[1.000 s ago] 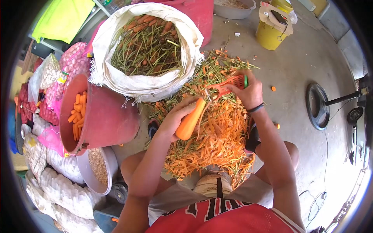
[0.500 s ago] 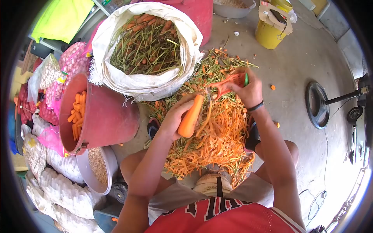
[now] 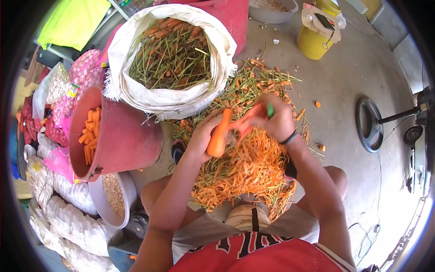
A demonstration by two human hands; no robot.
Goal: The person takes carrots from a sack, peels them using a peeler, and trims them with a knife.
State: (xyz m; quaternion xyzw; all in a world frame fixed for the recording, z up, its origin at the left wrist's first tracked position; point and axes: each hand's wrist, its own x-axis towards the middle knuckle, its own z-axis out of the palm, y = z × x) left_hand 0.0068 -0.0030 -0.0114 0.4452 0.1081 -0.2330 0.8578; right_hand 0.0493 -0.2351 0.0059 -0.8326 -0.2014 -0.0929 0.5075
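Carrot (image 3: 219, 137) sat clamped in my left hand (image 3: 201, 137), my right hand (image 3: 278, 119) gripping a peeler (image 3: 247, 122) at the carrot's two o'clock, where any slip risked cutting me.

Can't read any full word: lettering (image 3: 254, 242) on red shirt (image 3: 276, 258) cropped; I see red print (image 3: 307, 6) on carton (image 3: 311, 15) atop yellow bucket (image 3: 312, 44), too small.

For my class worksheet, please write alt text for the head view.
A person's left hand holds a carrot and the right hand a red peeler, above orange peelings on the floor. Beyond stands a white sack of carrots.
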